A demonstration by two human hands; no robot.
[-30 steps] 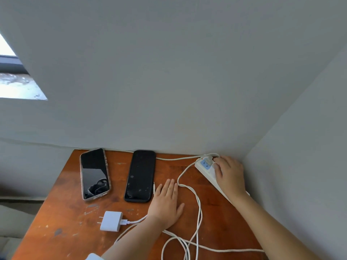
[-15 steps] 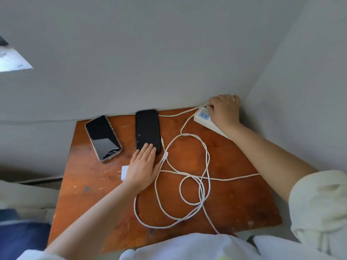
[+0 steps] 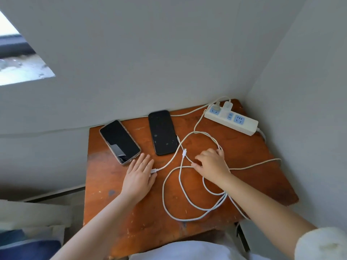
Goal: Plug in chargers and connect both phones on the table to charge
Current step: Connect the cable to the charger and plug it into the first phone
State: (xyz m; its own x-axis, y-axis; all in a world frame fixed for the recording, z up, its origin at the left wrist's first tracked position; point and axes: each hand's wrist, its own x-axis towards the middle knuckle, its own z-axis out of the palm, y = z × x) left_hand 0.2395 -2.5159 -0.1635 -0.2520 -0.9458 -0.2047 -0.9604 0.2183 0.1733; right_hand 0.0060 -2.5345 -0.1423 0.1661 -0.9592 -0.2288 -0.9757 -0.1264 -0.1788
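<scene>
Two phones lie face up at the back of the wooden table: one in a light case on the left, and a black phone to its right. A white power strip sits in the back right corner with a white charger plugged into it. Tangled white cables loop across the middle of the table. My left hand lies flat in front of the phones, fingers spread, with a cable plug showing at its thumb. The second charger block is hidden. My right hand curls down onto the cable loops.
Grey walls close in the table at the back and on the right. A window is at the upper left. White fabric lies at the table's front edge. Bedding is at the lower left.
My right hand has left the power strip and come down onto the cables in the middle. My left hand stays in front of the phones and now covers the loose charger block.
</scene>
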